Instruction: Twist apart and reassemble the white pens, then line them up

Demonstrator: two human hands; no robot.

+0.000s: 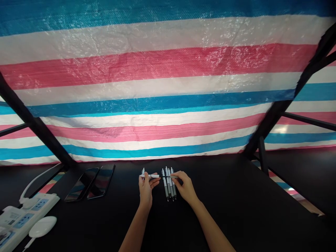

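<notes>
My left hand (pixel 146 192) is closed on the white barrel (pixel 154 176) of a pen, held level above the black table. The fingers of my right hand (pixel 187 186) pinch a small grey piece (pixel 173 177), which looks like the pen's grip section. A thin dark refill (pixel 164 176) spans the gap between the two parts. Below and between my hands, several white pens with grey grips (pixel 168 187) lie side by side, tips toward me. Just behind my left fingers shows the top of another white pen (pixel 143 170), mostly hidden.
Two dark phones (pixel 82 184) lie side by side on the black table (pixel 168 227) to the left. Nearer me are a white power strip (pixel 39 206) and a round white charger (pixel 42 226) with cables. Black frame bars (pixel 258 143) slope at both sides, before a striped sheet (pixel 157 129).
</notes>
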